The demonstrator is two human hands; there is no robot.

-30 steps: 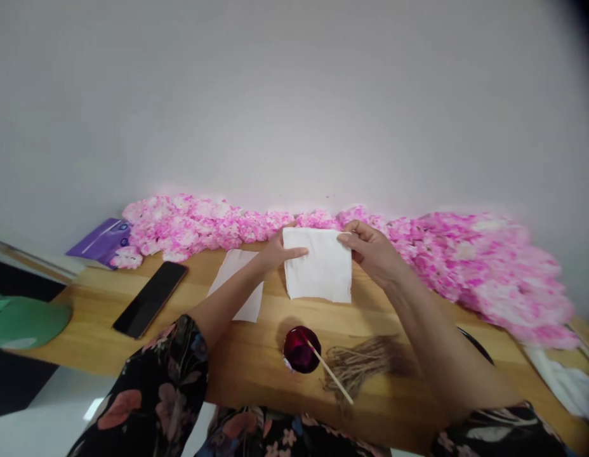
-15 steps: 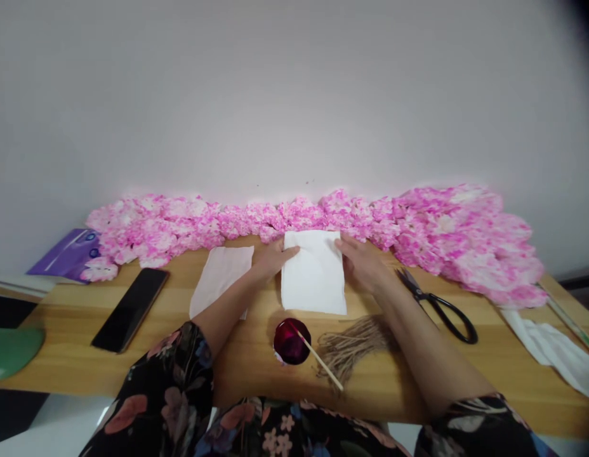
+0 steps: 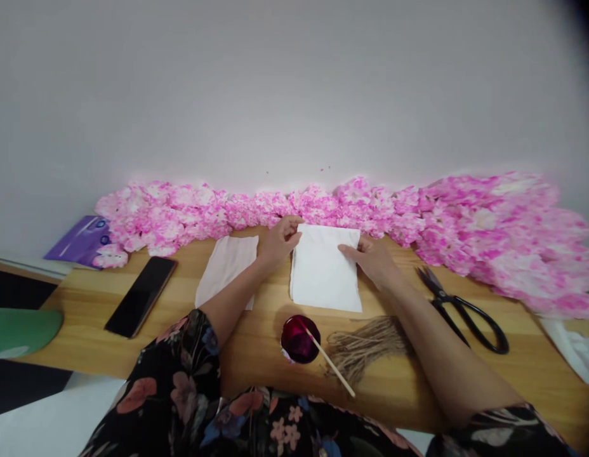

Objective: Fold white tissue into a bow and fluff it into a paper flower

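Fingers of the left hand (image 3: 281,243) pinch narrowly at the upper left corner of a white cloth (image 3: 325,270) at the clock's centre, while the right hand (image 3: 376,261) grips its right edge, thumb on top. Nearest, at 7 o'clock, a stick (image 3: 337,371) leans in a bowl (image 3: 289,358), dark red inside; a bundle of twine (image 3: 365,346) lies at 5. Black scissors (image 3: 473,317) sit toward 4, a phone (image 3: 141,297) and pale cloth (image 3: 228,270) toward 9. Pink flowers (image 3: 256,211) line the wooden table (image 3: 256,362) from 10 to 3, against a gray wall (image 3: 294,95).
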